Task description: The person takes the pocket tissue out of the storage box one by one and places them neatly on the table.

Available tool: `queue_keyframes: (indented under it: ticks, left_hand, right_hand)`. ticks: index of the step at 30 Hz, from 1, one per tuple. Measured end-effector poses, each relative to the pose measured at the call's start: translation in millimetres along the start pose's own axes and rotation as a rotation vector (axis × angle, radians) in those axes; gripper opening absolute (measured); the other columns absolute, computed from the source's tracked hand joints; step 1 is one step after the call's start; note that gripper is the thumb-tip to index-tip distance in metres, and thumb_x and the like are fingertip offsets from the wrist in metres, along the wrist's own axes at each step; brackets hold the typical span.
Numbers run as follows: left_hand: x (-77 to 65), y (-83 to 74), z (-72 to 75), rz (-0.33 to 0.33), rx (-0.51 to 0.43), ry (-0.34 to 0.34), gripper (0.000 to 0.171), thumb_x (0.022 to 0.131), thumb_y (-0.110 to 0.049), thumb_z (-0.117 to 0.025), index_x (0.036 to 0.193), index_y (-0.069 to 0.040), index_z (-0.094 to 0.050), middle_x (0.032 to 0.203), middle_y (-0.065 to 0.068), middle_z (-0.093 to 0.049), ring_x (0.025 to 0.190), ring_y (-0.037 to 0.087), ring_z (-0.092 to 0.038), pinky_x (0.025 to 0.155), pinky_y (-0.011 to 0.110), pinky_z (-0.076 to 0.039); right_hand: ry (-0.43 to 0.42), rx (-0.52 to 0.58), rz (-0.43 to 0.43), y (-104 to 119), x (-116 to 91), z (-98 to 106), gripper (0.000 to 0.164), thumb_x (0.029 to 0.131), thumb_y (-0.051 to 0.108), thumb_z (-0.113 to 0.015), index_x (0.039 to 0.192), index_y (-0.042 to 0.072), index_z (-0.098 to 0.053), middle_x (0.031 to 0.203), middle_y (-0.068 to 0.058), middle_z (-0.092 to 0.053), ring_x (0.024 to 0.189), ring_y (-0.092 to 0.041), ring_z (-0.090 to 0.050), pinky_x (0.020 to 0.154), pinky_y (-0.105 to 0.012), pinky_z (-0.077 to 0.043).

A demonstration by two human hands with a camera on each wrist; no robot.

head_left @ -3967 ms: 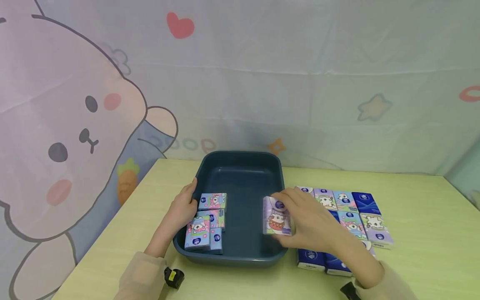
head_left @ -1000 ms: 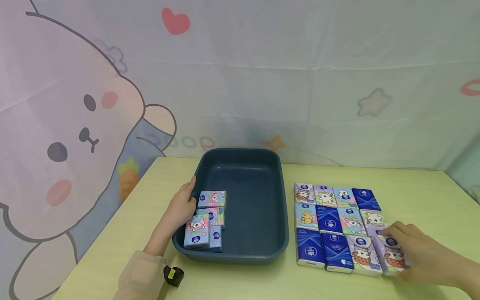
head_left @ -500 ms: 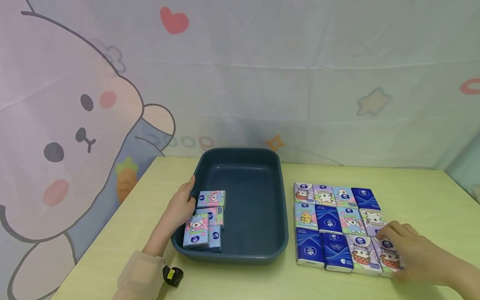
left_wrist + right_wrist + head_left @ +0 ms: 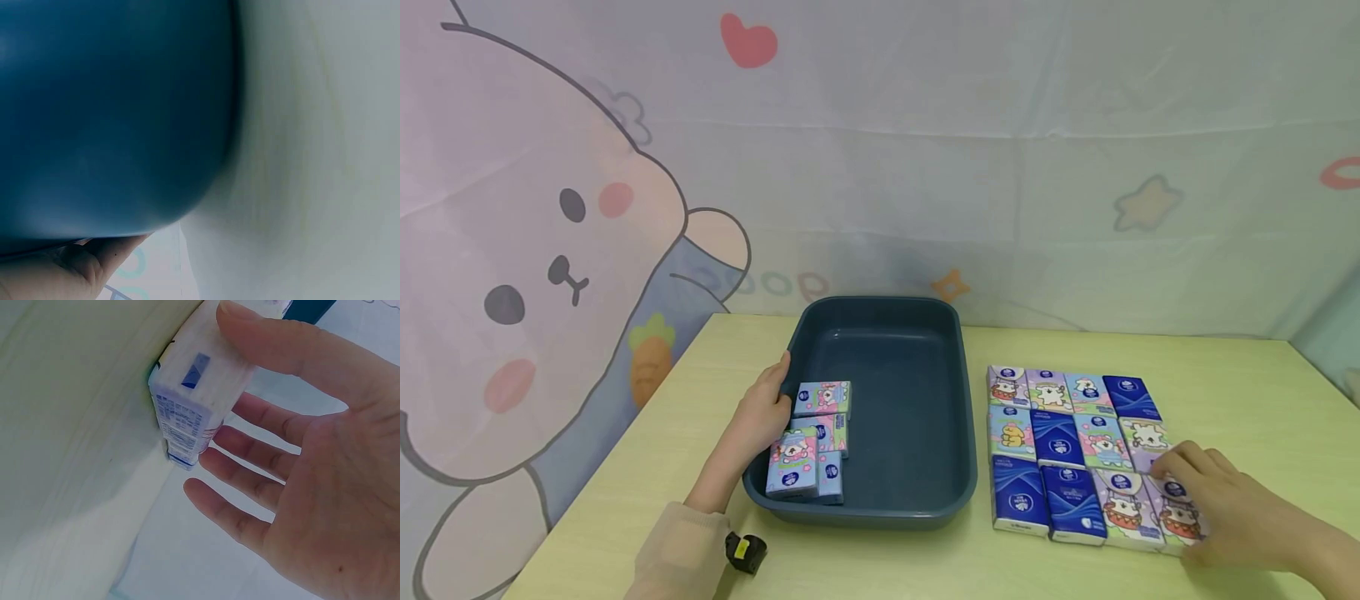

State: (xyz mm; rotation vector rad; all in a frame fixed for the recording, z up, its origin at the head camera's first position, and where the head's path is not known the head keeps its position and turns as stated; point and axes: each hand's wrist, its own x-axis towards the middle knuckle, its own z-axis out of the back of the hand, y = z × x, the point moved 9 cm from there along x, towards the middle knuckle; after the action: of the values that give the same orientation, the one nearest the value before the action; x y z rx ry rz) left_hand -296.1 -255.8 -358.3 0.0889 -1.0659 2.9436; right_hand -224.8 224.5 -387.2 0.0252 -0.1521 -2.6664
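while against packet (image 4: 1177, 518), right hand (image 4: 1240, 510)

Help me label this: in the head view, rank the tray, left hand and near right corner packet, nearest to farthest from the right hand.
1. Corner packet, at the right hand
2. Tray, left of that packet
3. Left hand, at the tray's left side

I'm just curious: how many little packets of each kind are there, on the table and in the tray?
Plain dark blue packets on the table: 4
Cartoon packets on the table: 8
Cartoon packets in the tray: 4
Total: 16 packets in sight; any hidden underneath can't be counted.
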Motion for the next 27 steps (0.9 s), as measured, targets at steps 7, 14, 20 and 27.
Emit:
queue_keyframes:
  ticks: [7,14,20,27]
  left_hand:
    - [-0.6,-0.9,-0.2,-0.012,-0.001,0.0,0.058,0.092,-0.005,-0.034,0.146,-0.004,-0.015,0.15,0.02,-0.022,0.138,0.039,-0.023,0.109,0.053,-0.025]
    - [0.4,-0.7,-2.3,0.001,-0.001,0.003,0.058,0.092,-0.006,-0.034,0.146,-0.006,-0.014,0.151,0.018,-0.021,0.139,0.037,-0.022,0.11,0.052,-0.025]
    - [0.7,-1.4,-1.3,0.0,0.005,-0.002,0.058,0.092,-0.006,-0.035,0.146,-0.006,-0.015,0.151,0.018,-0.022,0.138,0.038,-0.023,0.109,0.052,-0.026]
    - [-1.3,-1.5,0.6,0.001,0.003,0.002,0.058,0.092,-0.005,-0.034,0.146,-0.005,-0.015,0.15,0.019,-0.022,0.138,0.038,-0.023,0.109,0.052,-0.025]
  right_hand:
    - [0.015,0.002,-0.017,1,-1,0,0.076,0.044,0.035,-0.085,0.109,0.021,-0.048,0.114,0.0,-0.045,0.1,-0.022,-0.046,0.085,-0.048,-0.045]
    - [-0.021,-0.015,-0.004,5,-4,6,0.081,0.043,0.042,-0.085,0.111,0.022,-0.047,0.111,0.001,-0.046,0.099,-0.022,-0.047,0.083,-0.047,-0.045]
    - [-0.03,0.001,0.018,14,0,15,0.075,0.05,0.045,-0.082,0.112,0.022,-0.047,0.114,0.0,-0.046,0.101,-0.021,-0.046,0.083,-0.047,-0.045]
    - [-0.043,0.018,0.022,36,13,31,0.064,0.061,0.047,-0.077,0.113,0.023,-0.048,0.117,0.001,-0.048,0.107,-0.024,-0.047,0.08,-0.051,-0.046]
